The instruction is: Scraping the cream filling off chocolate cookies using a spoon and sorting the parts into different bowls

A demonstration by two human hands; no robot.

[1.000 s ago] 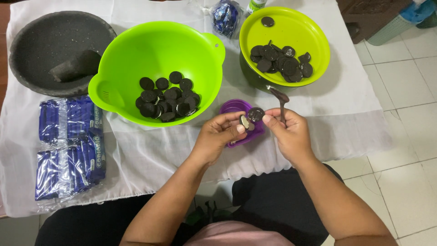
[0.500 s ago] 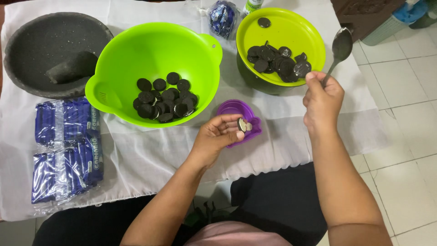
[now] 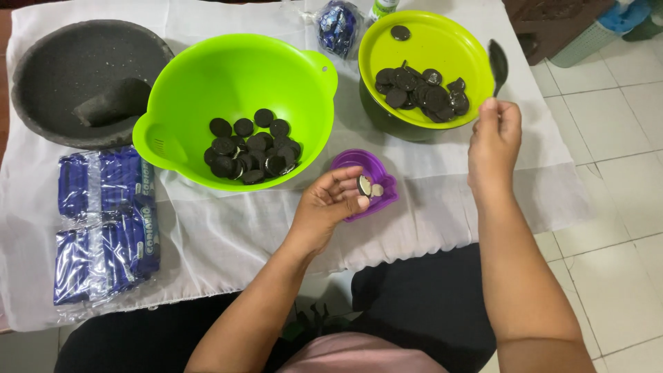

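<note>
Two stacks of blue biscuit packets (image 3: 107, 228) lay at the left edge of the white cloth (image 3: 228, 242), just below the dark stone mortar (image 3: 76, 76) and left of the large green bowl (image 3: 235, 103). They were long, flat and rectangular, wrapped in clear glossy film that caught the light, with white lettering running along their sides. The upper stack sat touching the lower one, both lying flat. At the top of the table, between the large green bowl and the smaller green bowl (image 3: 428, 41), stood a crumpled blue wrapper (image 3: 338, 26), bunched and shiny. Beside it, a small green-and-white bottle (image 3: 382, 7) showed only partly at the frame's edge.
</note>
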